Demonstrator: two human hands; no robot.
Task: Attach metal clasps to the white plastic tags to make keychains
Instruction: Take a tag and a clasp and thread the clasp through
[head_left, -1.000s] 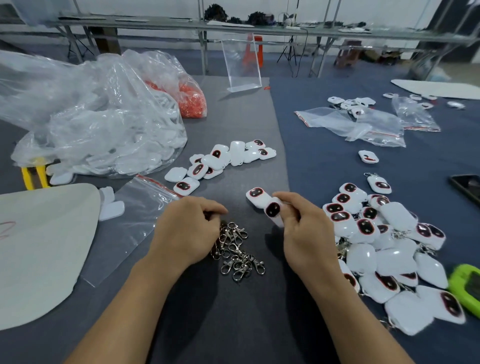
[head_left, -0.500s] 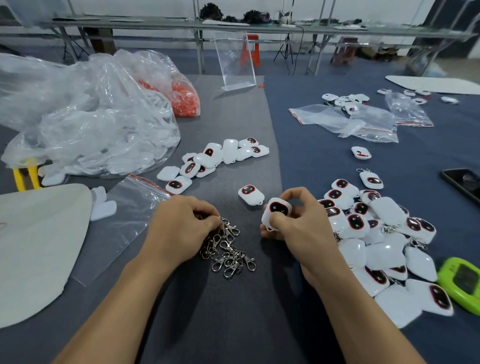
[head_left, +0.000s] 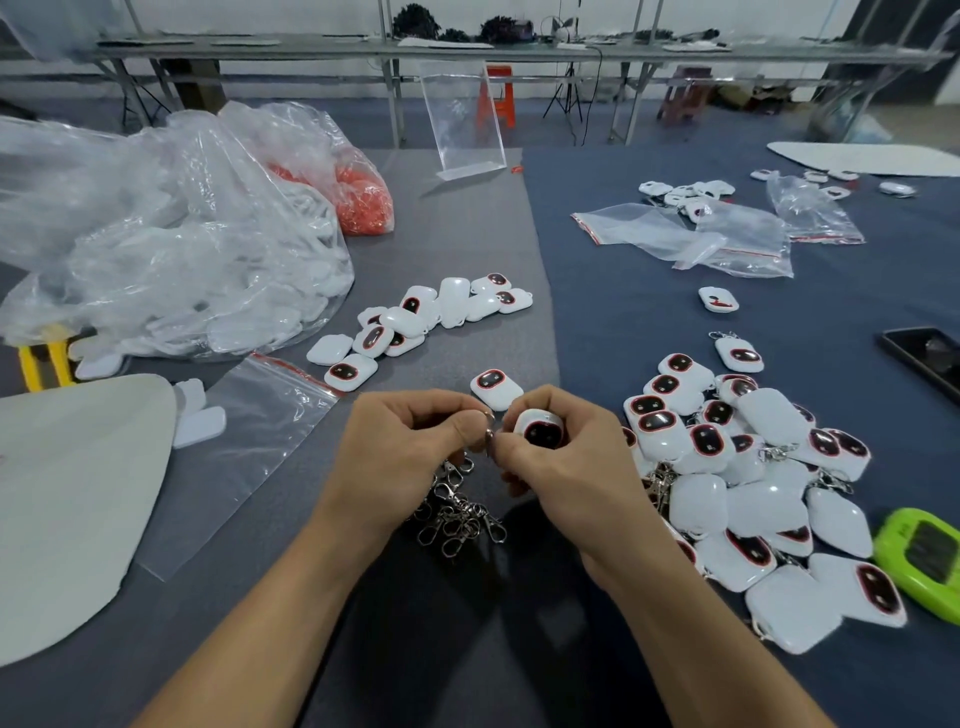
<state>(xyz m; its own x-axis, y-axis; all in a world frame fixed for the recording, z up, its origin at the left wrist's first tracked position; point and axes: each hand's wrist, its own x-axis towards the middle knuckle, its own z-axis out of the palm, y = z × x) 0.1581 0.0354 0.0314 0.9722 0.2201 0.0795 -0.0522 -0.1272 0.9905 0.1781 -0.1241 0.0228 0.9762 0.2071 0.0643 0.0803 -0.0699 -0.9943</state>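
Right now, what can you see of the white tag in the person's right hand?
The white tag is a small rounded rectangle of glossy plastic with a dark oval window rimmed in red. It is held above the grey table, window toward the camera, slightly tilted. The right hand grips it, fingers curled over its top and side. Its left edge meets the ring of a metal clasp pinched by the left hand; whether the ring is threaded yet is hidden.

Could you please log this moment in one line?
left hand: pinches clasp ring | right hand: holds white tag | clasp pile: beneath hands
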